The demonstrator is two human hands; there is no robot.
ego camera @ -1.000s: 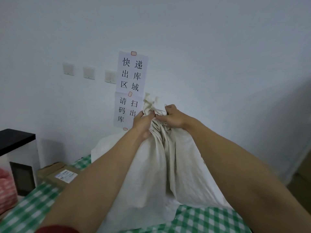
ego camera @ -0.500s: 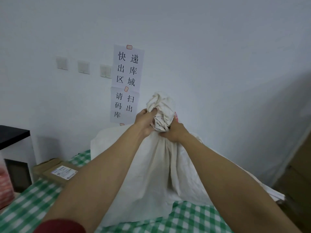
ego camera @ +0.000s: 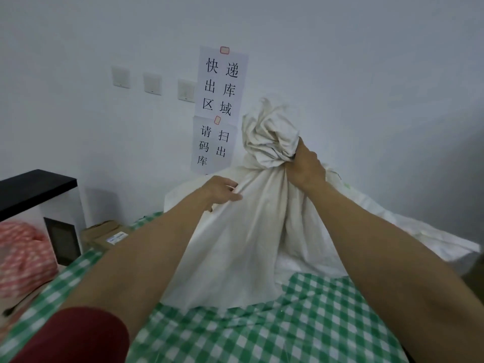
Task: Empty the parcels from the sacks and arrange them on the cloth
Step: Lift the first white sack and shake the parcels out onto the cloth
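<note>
Head view: both bare forearms reach out from 6 o'clock toward a cream sack (ego camera: pixel 235 244) standing upright at the centre of the frame.
Sack: its base rests on the green checked cloth (ego camera: pixel 288 323); its gathered neck (ego camera: pixel 269 137) is bunched at 12 o'clock, crumpled and closed.
Right hand (ego camera: pixel 305 166): its grip is wrapped tight round the sack just under the bunched neck, at 1 o'clock from the sack's middle.
Left hand (ego camera: pixel 222 189): lower, at 10 o'clock on the sack's shoulder, fingertips touching a fold of the fabric; I cannot tell whether the grip pinches the fold or only rests on it.
Sleeve (ego camera: pixel 78 334): dark red, on the left arm at 7 o'clock.
Parcel (ego camera: pixel 110 234): a brown cardboard box with a white label, at 9 o'clock, at the cloth's far left edge.
Second sack (ego camera: pixel 392 224): white, lying slumped behind the first, spreading toward 3 o'clock.
In the way: the upright sack and both forearms hide most of the second sack and the far part of the cloth.
Wall signs (ego camera: pixel 222 82): two printed paper sheets at 11 o'clock, one above the other; the lower sheet's bottom edge is hidden behind the second sack.
Switches (ego camera: pixel 152 83): three pale wall plates in a row, left of the signs.
Cabinet (ego camera: pixel 34 184): black-topped, at 9 o'clock.
Red patterned bundle (ego camera: pixel 23 252): below the cabinet top, at 8 o'clock.
</note>
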